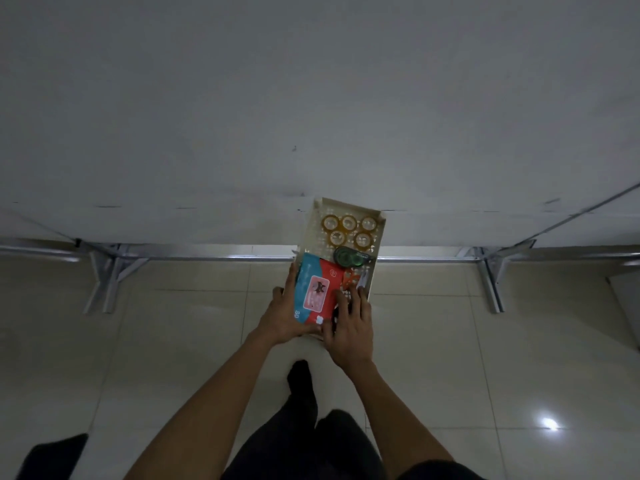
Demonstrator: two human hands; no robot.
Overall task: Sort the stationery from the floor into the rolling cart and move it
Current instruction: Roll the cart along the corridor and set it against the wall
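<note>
A cream rolling cart [380,237] stands on the tiled floor against a white partition wall. Its top tray holds several clear tape rolls [348,223] at the far end, a green tape dispenser [349,257] in the middle, orange scissors [350,278], and a blue and red packet [313,294] at the near end. My left hand [282,315] grips the near left edge of the tray beside the packet. My right hand [349,323] lies flat over the near right part of the tray, fingers touching the packet's edge and the scissors.
The white partition wall [311,116] fills the upper half, standing on metal feet [107,275] at left and more metal feet [491,282] at right. Beige floor tiles [173,358] stretch around the cart. My dark-clad legs [304,427] are below.
</note>
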